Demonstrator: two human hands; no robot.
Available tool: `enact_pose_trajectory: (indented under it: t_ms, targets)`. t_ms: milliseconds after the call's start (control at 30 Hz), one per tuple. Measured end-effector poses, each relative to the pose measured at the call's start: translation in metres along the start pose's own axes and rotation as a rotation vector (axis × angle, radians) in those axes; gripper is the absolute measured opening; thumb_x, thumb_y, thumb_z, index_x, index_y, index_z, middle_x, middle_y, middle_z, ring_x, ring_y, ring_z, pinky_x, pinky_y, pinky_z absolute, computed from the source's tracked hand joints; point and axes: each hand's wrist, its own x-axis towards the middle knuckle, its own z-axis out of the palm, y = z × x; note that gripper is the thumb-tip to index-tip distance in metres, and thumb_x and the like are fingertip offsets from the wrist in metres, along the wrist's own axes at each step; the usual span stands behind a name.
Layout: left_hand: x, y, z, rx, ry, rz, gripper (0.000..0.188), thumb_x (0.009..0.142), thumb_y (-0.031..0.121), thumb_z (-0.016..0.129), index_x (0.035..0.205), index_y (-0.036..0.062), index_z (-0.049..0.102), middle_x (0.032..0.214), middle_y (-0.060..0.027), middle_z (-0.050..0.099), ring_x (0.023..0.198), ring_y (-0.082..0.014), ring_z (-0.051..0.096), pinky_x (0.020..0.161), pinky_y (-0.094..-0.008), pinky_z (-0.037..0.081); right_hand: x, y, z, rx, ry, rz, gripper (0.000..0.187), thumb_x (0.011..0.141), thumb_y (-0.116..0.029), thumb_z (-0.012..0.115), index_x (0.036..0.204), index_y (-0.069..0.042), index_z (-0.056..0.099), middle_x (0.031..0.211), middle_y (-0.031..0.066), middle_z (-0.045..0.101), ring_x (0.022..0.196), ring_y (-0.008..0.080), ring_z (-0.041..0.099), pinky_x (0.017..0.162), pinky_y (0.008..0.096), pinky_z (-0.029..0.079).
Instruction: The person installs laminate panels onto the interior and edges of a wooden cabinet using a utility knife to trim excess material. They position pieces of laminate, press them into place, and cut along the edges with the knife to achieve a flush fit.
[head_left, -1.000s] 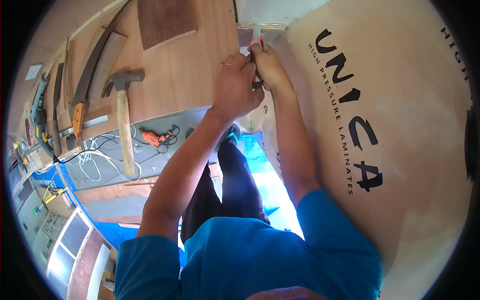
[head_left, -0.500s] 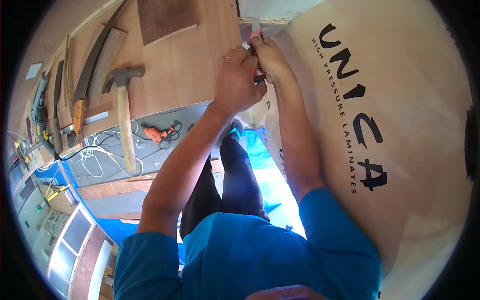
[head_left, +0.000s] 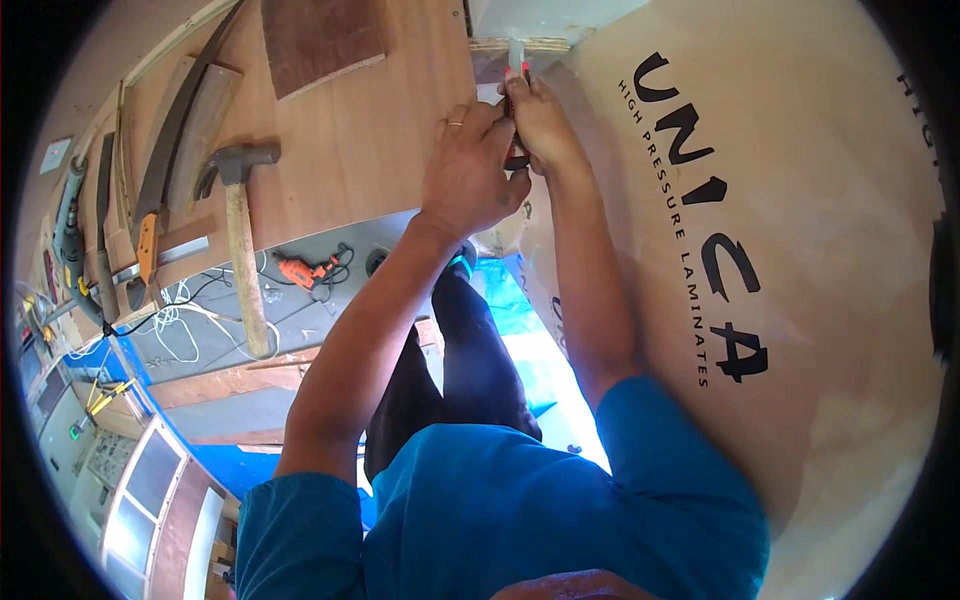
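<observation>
My right hand (head_left: 545, 125) is wrapped round a utility knife with a red-and-black handle. The knife's pale flat blade (head_left: 516, 52) points away from me, its tip close to a layered plywood edge. My left hand (head_left: 468, 160), with a ring on one finger, curls against the near part of the same handle, thumb near its dark lower end (head_left: 517, 162). The fingers hide most of the handle. Both hands are at the corner between the wooden worktop (head_left: 400, 140) and a large tan laminate sheet (head_left: 810, 420) with black lettering.
A claw hammer (head_left: 240, 230), a handsaw with an orange handle (head_left: 148, 245) and a brown board (head_left: 320, 45) lie on the worktop. Below are an orange corded power tool (head_left: 305, 270), loose white cables (head_left: 180, 310) and blue sheeting (head_left: 505, 300).
The whole view has shifted slightly, with the worktop and its tools sitting a little further left. Both hands keep nearly the same hold on the knife.
</observation>
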Motion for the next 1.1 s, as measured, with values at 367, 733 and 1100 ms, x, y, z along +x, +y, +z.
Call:
enact_pose_trajectory:
  t_ms: [367,733,1100]
  targets:
    - [0.003,0.003,-0.002,-0.016,-0.005,-0.036,0.030,0.062,0.013,0.076,0.089,0.0038,0.063,0.097,-0.0131,0.057,0.092,-0.0336,0.058,0.082,-0.0460,0.046,-0.005,-0.007,0.002,0.040,-0.040,0.038,0.037,0.105,-0.039,0.052,0.106,-0.002,0.058,0.079,0.0067,0.061,0.063,0.0159,0.056,0.054,0.0320,0.044]
    - [0.001,0.001,-0.003,-0.073,0.024,-0.080,0.030,0.060,0.011,0.076,0.087,0.0032,0.065,0.096,-0.0119,0.056,0.092,-0.0333,0.057,0.082,-0.0454,0.047,-0.009,-0.014,0.006,0.005,-0.069,-0.028,0.033,0.104,-0.033,0.051,0.110,-0.001,0.059,0.081,0.0058,0.061,0.065,0.0158,0.055,0.056,0.0316,0.044]
    - [0.003,0.001,-0.005,-0.001,-0.019,0.005,0.030,0.063,0.013,0.077,0.089,0.0048,0.065,0.096,-0.0116,0.056,0.097,-0.0322,0.057,0.087,-0.0450,0.046,-0.006,-0.006,0.001,-0.055,-0.051,0.001,0.033,0.106,-0.039,0.051,0.107,-0.007,0.059,0.081,0.0031,0.059,0.062,0.0127,0.055,0.051,0.0293,0.044]
